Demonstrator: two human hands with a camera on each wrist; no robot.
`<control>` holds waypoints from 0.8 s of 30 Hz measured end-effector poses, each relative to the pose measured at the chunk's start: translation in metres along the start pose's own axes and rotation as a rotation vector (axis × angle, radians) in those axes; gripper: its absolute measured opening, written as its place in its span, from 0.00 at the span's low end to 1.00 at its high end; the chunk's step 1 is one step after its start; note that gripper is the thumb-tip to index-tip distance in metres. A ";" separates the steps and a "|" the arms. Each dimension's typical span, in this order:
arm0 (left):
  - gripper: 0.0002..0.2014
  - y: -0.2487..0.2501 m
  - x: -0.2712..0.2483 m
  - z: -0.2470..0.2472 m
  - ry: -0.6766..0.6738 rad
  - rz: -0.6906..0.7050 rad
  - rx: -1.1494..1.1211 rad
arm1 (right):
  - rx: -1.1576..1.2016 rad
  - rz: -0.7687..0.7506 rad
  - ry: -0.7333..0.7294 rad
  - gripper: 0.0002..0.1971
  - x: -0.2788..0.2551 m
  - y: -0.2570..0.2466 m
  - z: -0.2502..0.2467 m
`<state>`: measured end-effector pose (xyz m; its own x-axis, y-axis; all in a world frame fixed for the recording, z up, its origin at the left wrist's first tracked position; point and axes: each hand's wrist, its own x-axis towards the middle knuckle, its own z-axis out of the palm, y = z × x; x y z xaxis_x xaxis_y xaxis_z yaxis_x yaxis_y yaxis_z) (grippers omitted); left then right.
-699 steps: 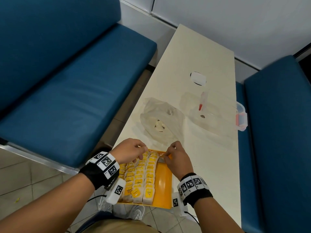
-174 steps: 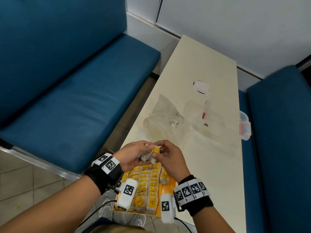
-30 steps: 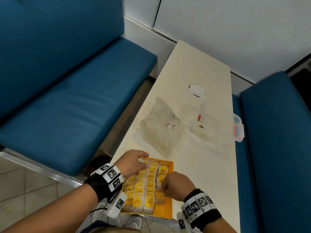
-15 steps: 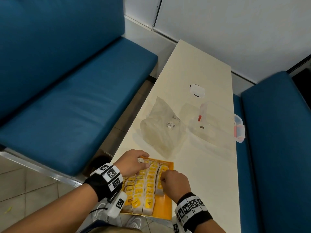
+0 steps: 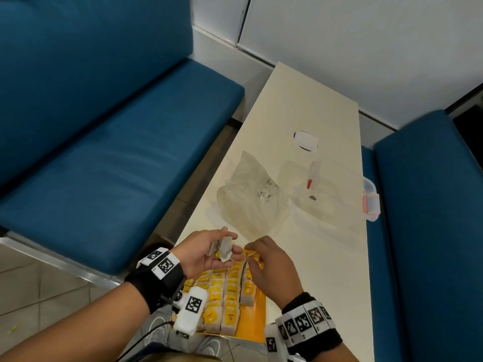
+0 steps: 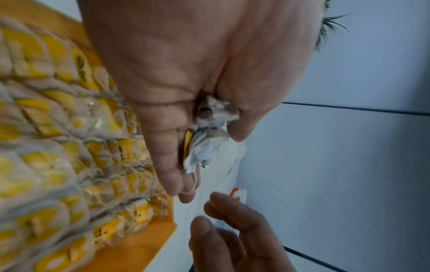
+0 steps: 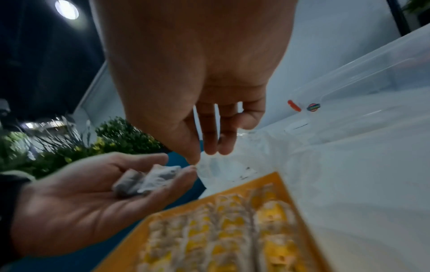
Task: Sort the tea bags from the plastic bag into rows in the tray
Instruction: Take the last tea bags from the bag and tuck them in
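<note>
Cupping the last few tea bags (image 5: 222,249) in my left hand (image 5: 206,253), loose grip; right hand (image 5: 266,267) empty, fingers relaxed. Tray (image 5: 258,327) at bottom center nearly full, plastic bag (image 5: 251,202) looks empty.

Probably a café booth: blue benches (image 5: 109,158) flanking a narrow table (image 5: 300,105).

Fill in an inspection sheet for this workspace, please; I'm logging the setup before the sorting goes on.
Surface: cream table between two blue benches.
Job's things: orange tray at the near edge, with rows of tea bags; plastic bag beyond it, crumpled.
Clutter: clear box; white oval object.
Grippers: left hand cups loose bags; right hand beside it, fingers curled, holding nothing seen.
Cables: black cable below the left wrist.
Surroundings: white wall panels, tiled floor.
</note>
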<state>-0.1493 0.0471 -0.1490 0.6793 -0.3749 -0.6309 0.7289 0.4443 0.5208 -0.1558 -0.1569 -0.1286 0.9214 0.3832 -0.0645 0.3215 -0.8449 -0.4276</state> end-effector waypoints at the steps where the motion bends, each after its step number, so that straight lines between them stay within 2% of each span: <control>1: 0.20 0.000 0.001 0.001 0.003 -0.005 -0.037 | 0.050 -0.018 0.016 0.09 0.001 -0.005 0.000; 6: 0.21 -0.001 0.003 0.004 -0.016 -0.017 -0.162 | 0.118 -0.112 -0.025 0.12 0.003 -0.016 0.008; 15: 0.21 -0.005 0.005 0.001 -0.006 -0.057 -0.234 | 0.093 -0.164 0.077 0.10 0.011 -0.017 0.021; 20: 0.21 0.001 0.002 -0.001 -0.001 -0.037 -0.201 | 0.187 -0.138 0.136 0.11 0.022 -0.021 0.005; 24: 0.19 0.016 0.000 0.000 0.016 0.000 -0.205 | 0.188 -0.170 0.197 0.07 0.043 -0.023 -0.017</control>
<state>-0.1377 0.0541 -0.1408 0.6768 -0.3627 -0.6407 0.6952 0.6012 0.3941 -0.1199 -0.1270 -0.1064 0.8884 0.4179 0.1901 0.4454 -0.6840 -0.5778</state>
